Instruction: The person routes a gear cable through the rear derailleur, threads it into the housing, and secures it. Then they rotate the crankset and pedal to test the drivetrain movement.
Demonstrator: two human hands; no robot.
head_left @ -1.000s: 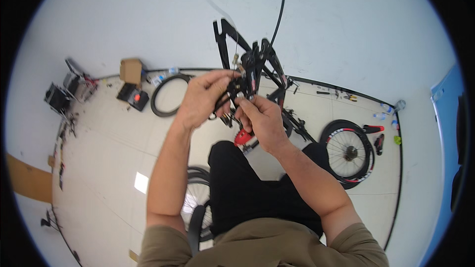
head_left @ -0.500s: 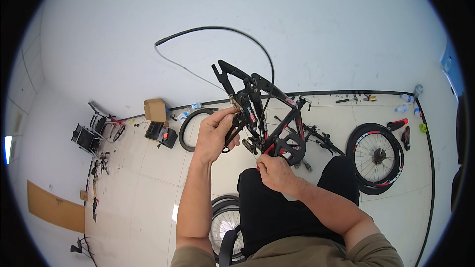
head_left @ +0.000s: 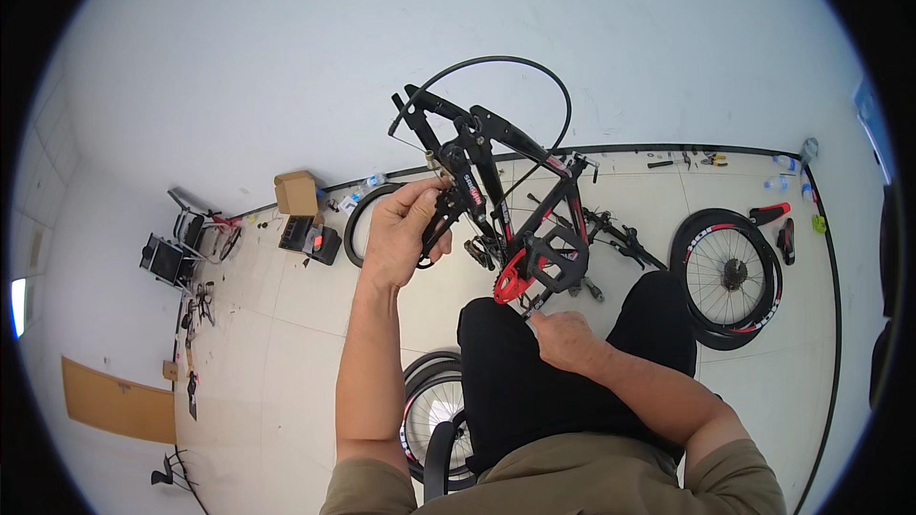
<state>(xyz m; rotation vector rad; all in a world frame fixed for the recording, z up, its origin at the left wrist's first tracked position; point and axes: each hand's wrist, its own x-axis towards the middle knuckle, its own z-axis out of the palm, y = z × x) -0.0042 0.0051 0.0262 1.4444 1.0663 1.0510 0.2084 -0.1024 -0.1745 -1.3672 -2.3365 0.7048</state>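
A black and red bicycle frame [head_left: 515,143] stands tilted in front of me. My left hand [head_left: 396,234] is closed on a black rear derailleur [head_left: 441,221] at the frame's left side, its fingertips partly hidden behind it. A black cable housing [head_left: 496,58] arches above the frame, and its free end with thin bare wire points down toward the derailleur. My right hand [head_left: 565,339] is closed in a pinch just below the red chainring [head_left: 510,278] and the black pedal [head_left: 560,259]. Whatever its fingertips grip is too small to make out.
Wheels lie on the floor to the right [head_left: 730,277] and beside my left leg [head_left: 437,410]. A loose tyre [head_left: 355,229], an open cardboard box [head_left: 298,193] and a folded wheelchair [head_left: 176,248] stand left. Tools [head_left: 711,160] and bottles [head_left: 787,163] line the wall; handlebar parts [head_left: 625,257] lie behind the frame.
My right hand has moved right and slightly down, uncovering the red chainring. The housing's free end has come down and right, closer to the derailleur, with less bare wire showing. My left hand keeps its hold.
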